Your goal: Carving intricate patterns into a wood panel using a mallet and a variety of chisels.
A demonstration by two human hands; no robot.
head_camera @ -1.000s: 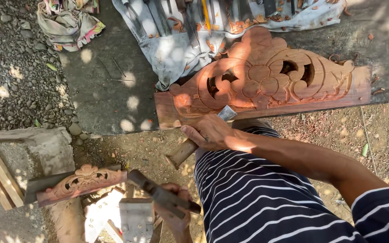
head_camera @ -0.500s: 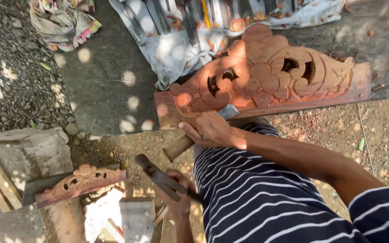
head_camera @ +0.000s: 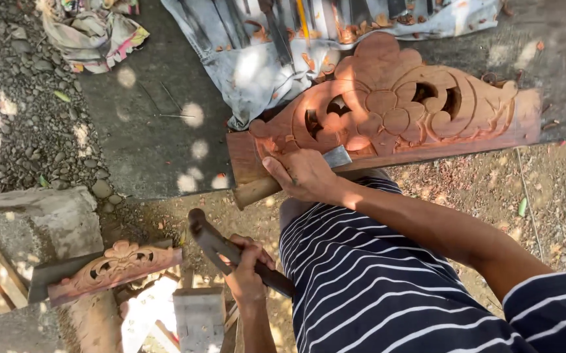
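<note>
Hold the mallet as shown near, at the low middle: left hand closed in a full fist round its dark shaft, head raised up to the left. Better to grip a little lower on the shaft, probably, for more swing with less force. Strike straight onto the end of the chisel, never across it, otherwise a risk of slipping toward the knee in the striped cloth just beside.

Further out, hold the chisel with the right hand wrapped tight round its middle, wooden handle sticking out to the left, steel blade out to the right, touching the near edge of the panel. Rest the heel of this hand on the wood for control. Set the blade at a low angle and take thin chips, following the grain of the red-brown scrollwork. Cannot tell exactly where the cutting edge sits, because of the hand over it.

Mind the panel itself: lying flat on the far grey slab, its near edge over the slab's edge, so likely to shift under hard blows
</note>
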